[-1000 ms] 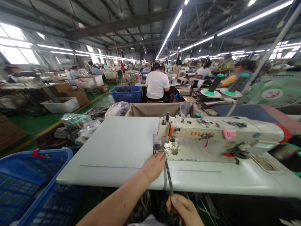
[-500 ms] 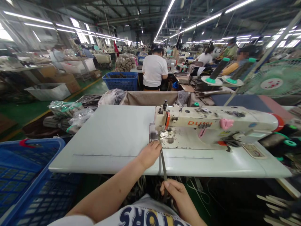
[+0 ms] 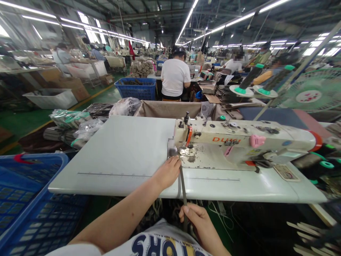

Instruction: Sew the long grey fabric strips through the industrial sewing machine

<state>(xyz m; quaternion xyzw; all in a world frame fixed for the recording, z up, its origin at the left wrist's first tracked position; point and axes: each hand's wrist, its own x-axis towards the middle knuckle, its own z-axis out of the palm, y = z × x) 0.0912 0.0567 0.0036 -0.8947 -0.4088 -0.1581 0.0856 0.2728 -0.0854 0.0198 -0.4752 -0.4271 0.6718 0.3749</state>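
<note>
A narrow grey-brown fabric strip [image 3: 183, 185] runs from the needle area of the sewing machine [image 3: 226, 135] down over the table's front edge. My left hand [image 3: 169, 171] rests on the table just in front of the presser foot, fingers closed on the strip's far end; the fingertips are partly hidden. Below the table edge, my right hand [image 3: 196, 217] pinches the strip between thumb and fingers. Between both hands the strip looks taut and nearly straight.
The white sewing table [image 3: 128, 149] bears a ruler line near its front. A blue basket [image 3: 55, 199] stands at the left, with plastic-wrapped bundles [image 3: 70, 119] behind it. Thread cones [image 3: 249, 80] and a green fan [image 3: 310, 94] are at the right. A co-worker [image 3: 176, 76] sits ahead.
My left hand has shifted slightly forward and left, nearer the presser foot. The right hand still pinches the strip and barely moves. The whole view has shifted a little.
</note>
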